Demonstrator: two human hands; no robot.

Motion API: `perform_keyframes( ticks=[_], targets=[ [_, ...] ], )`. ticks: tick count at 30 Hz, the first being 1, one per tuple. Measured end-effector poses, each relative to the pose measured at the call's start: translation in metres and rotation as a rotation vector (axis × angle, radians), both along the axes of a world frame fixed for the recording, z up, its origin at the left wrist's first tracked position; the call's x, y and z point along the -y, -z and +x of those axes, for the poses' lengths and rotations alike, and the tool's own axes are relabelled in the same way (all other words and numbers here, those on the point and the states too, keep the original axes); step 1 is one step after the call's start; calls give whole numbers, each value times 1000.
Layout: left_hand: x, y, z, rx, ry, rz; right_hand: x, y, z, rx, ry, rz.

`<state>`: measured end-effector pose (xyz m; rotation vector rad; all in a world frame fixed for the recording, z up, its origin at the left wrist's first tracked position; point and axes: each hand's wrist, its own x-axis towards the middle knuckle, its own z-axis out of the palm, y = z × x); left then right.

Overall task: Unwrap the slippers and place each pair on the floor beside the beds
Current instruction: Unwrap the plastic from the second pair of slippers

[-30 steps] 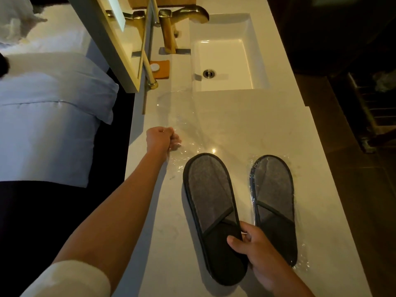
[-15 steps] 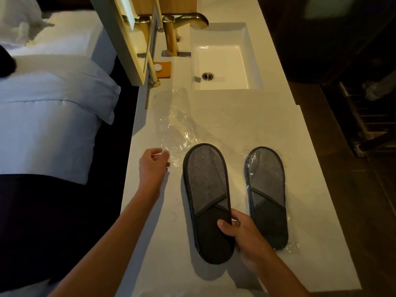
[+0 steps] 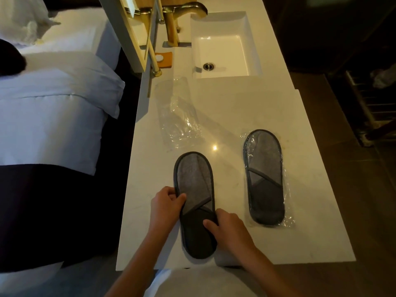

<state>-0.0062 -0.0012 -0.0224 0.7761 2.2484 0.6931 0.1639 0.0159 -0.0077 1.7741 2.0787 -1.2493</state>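
Between the left hand (image 3: 166, 205) and right hand (image 3: 225, 221), both gripping its edges, lies the unwrapped flat grey fabric slipper pair (image 3: 195, 202); its empty clear plastic wrapper (image 3: 177, 116) beyond, a wrapped grey pair (image 3: 264, 179) right, none floored yet.

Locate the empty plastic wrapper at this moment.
In the head view, the empty plastic wrapper lies flat on the counter, left of centre, between the sink and the unwrapped slippers.

No text, label or number can be read anywhere.
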Motion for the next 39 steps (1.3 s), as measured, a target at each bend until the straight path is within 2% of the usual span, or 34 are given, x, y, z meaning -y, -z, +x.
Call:
perform_keyframes(
  ticks=[3,6,8,11,14,16,18,20,23,28,33,37,39],
  targets=[
    [-3,-4,3,-137,15,-76,-1,0,0,73,-82,86],
    [-6,-3,3,-244,30,-139,-2,-2,3,83,-100,61],
    [-7,-4,1,-238,30,-102,-4,-9,13,-8,-34,31],
    [-13,-19,6,-204,13,51,-12,-25,43,-235,184,64],
    [-29,-42,31,-96,57,198,-24,-34,88,-357,496,146],
    [-45,-50,58,24,142,205,-32,-35,118,-380,691,229],
    [-61,-49,87,143,234,154,-40,-32,142,-332,799,276],
    [-77,-38,111,194,322,52,-46,-23,158,-251,811,230],
    [-96,-23,131,143,367,-86,-51,-8,171,-221,793,88],
    [-105,-15,141,165,362,-127,-61,1,176,-376,878,-88],
    [-104,-19,150,254,338,-112,-64,-4,174,-475,838,-124],
    [-103,-25,148,400,274,-101,-63,-7,174,-620,864,-158],
    [-100,-30,149,550,240,-112,-62,-9,174,-704,882,-169]
  ],
)
